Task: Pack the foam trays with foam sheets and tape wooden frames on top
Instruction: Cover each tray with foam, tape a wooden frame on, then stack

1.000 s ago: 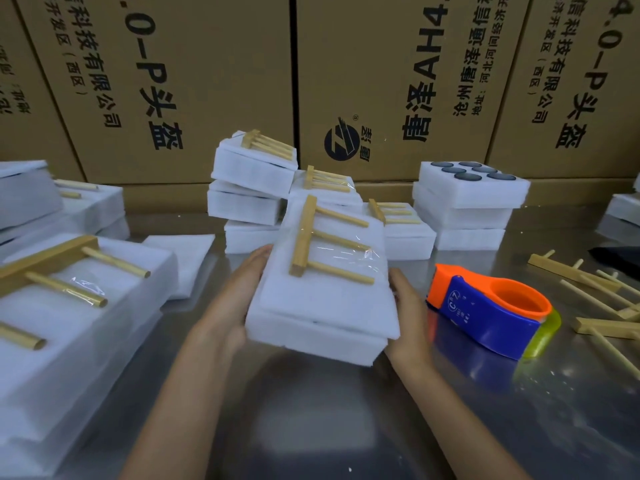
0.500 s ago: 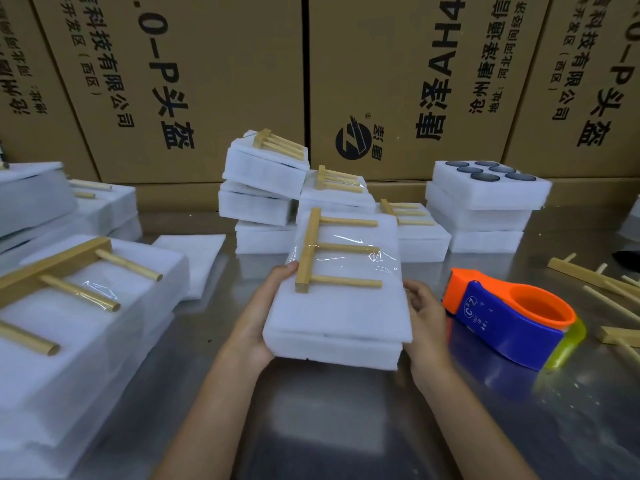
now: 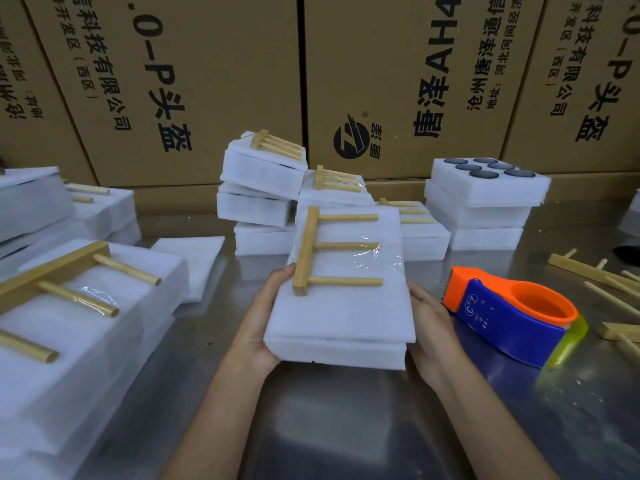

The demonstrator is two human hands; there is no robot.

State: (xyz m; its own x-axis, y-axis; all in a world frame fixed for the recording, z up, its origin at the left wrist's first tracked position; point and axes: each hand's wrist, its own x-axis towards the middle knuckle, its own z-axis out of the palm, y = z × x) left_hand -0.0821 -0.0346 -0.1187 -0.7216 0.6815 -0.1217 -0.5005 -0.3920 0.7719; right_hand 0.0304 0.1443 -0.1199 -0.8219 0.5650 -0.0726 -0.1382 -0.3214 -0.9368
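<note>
A white foam tray [image 3: 341, 327] with a foam sheet on top is lifted above the metal table [image 3: 346, 427] at the centre. A wooden frame [image 3: 310, 251] with three pegs lies taped on it under clear tape. My left hand [image 3: 263, 323] grips the tray's left side, thumb on top near the frame. My right hand [image 3: 427, 327] grips its right side. An orange and blue tape dispenser [image 3: 509, 313] sits on the table just right of my right hand.
Finished foam packs [image 3: 263, 174] with frames are piled behind. A stack of trays holding dark discs [image 3: 485, 195] stands back right. More packs [image 3: 79, 317] fill the left side. Loose wooden frames [image 3: 595, 271] lie at the right. A loose foam sheet [image 3: 194, 251] lies left of centre. Cardboard boxes [image 3: 207, 81] form the back wall.
Both hands have straightened the tilted tray and carried it slightly forward and right; the camera has shifted a little. The tape dispenser stays put.
</note>
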